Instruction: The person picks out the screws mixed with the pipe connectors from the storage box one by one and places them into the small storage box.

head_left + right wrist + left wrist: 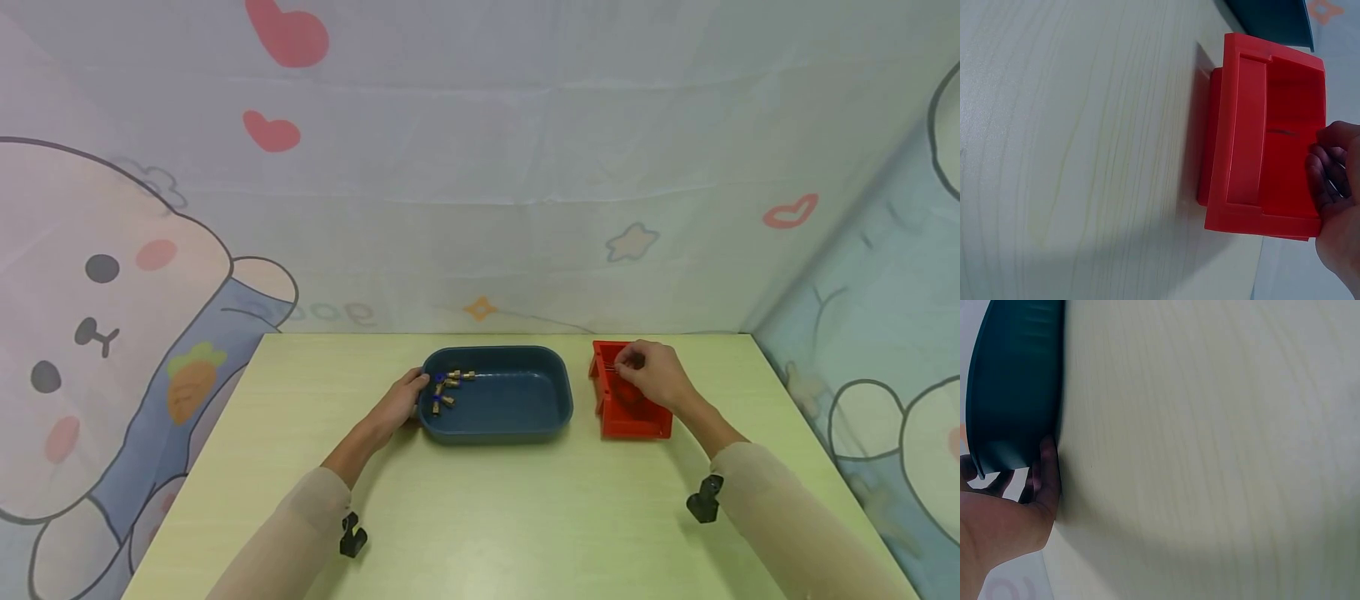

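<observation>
A dark blue plastic tray (525,435) stands on the table, with several small brass fittings (452,383), some with blue parts, at its left end. My left hand (397,403) grips the tray's left end, thumb at the rim; in the left wrist view the fingers (1050,469) reach along the end wall. To the right, my right hand (654,375) is over a red plastic bin (637,428), its thumb and forefinger pinched on a thin, short rod-like piece (610,367). The right wrist view shows this hand (1338,181) at the bin's side, the other fingers curled.
The pale wood-grain table (480,517) ends at a printed cloth backdrop (480,250) just behind the tray and bin. A narrow strip of table separates tray from bin. Black mounts (705,498) hang at both sleeves.
</observation>
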Motion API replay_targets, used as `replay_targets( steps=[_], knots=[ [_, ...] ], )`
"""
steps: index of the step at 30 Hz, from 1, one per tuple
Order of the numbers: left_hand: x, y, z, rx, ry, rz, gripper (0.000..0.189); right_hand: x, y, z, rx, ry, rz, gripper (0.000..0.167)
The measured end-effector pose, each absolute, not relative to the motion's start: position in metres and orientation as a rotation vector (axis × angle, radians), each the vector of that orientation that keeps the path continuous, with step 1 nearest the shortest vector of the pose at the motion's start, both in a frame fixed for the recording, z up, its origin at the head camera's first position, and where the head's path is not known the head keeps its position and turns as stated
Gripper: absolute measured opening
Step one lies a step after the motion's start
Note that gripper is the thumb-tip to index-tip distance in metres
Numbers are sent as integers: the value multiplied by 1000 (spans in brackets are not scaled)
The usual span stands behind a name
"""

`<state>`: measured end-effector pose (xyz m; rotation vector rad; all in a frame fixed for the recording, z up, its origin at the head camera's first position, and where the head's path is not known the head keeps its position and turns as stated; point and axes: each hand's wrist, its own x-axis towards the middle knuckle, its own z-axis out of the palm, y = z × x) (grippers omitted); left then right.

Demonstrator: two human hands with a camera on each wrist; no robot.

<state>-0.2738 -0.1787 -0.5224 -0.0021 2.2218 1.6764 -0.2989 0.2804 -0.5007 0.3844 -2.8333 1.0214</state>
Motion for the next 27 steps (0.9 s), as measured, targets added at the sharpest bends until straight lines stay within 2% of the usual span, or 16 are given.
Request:
replay_targets(
  steps=[14, 27],
  knots=[
    [-274, -179, -523, 0, 2222, 1673, 57, -298, 273, -491, 332, -2852, 1046, 10],
    [-274, -179, -523, 6, 2232, 1670, 56, -302, 232, -468, 491, -2742, 1169, 7]
  ],
)
